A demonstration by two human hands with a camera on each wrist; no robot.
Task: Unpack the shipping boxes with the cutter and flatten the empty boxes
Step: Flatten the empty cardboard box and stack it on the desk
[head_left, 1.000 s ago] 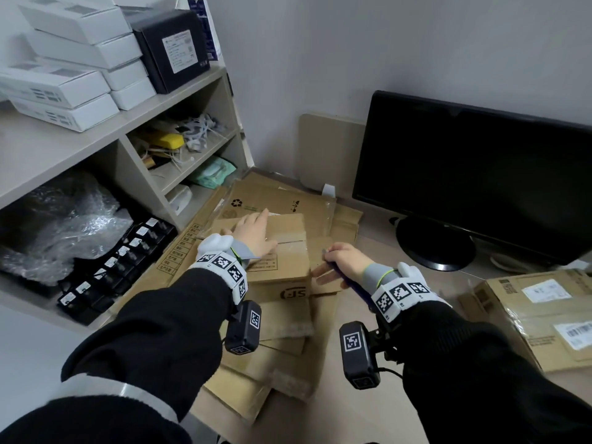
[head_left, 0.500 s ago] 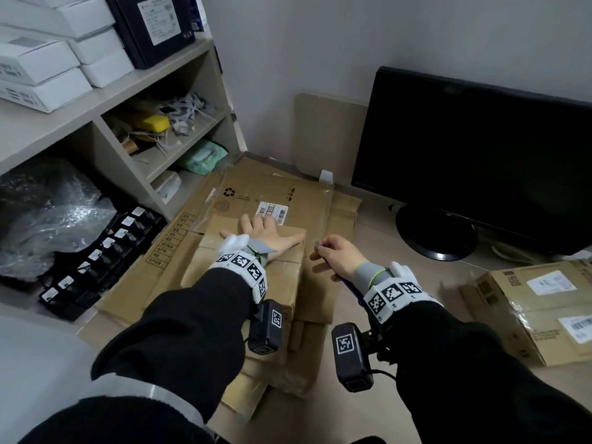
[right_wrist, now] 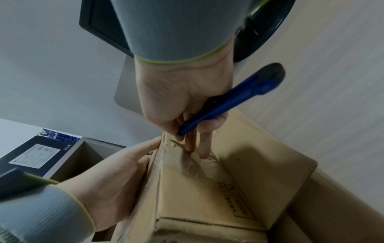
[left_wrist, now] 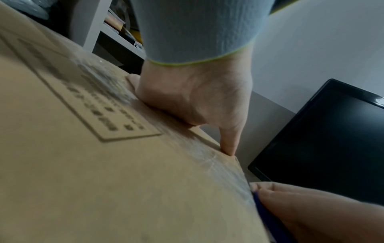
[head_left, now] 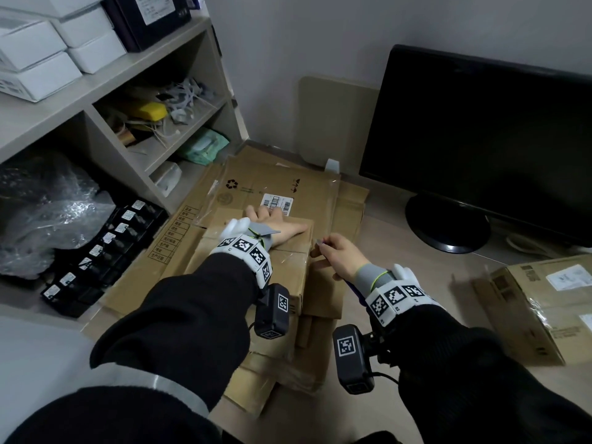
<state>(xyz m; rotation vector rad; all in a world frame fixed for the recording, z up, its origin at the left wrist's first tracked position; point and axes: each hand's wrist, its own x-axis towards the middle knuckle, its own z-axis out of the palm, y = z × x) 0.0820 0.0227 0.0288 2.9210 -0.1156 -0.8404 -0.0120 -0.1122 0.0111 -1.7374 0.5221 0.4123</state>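
A small taped cardboard box [head_left: 285,277] sits on a pile of flattened cardboard [head_left: 275,184]. My left hand [head_left: 278,227] lies flat on the box's top with the fingers spread toward the far edge. In the left wrist view the palm [left_wrist: 193,102] presses on the box [left_wrist: 104,180]. My right hand [head_left: 339,256] grips a blue cutter [right_wrist: 228,102] at the box's right side. Its tip meets the taped seam at the upper edge of the box [right_wrist: 207,197], close to my left hand's thumb [right_wrist: 145,148].
Another sealed box [head_left: 551,302] with labels lies at the right. A black monitor [head_left: 480,139] stands behind on its round foot. At the left a shelf unit [head_left: 128,65] holds white boxes, bubble wrap [head_left: 48,213] and a row of small black labelled items [head_left: 102,251].
My left hand slid farther across the box's top and flattened out. My right hand brought the cutter's tip up to the box's right upper edge. The head view tilted down.
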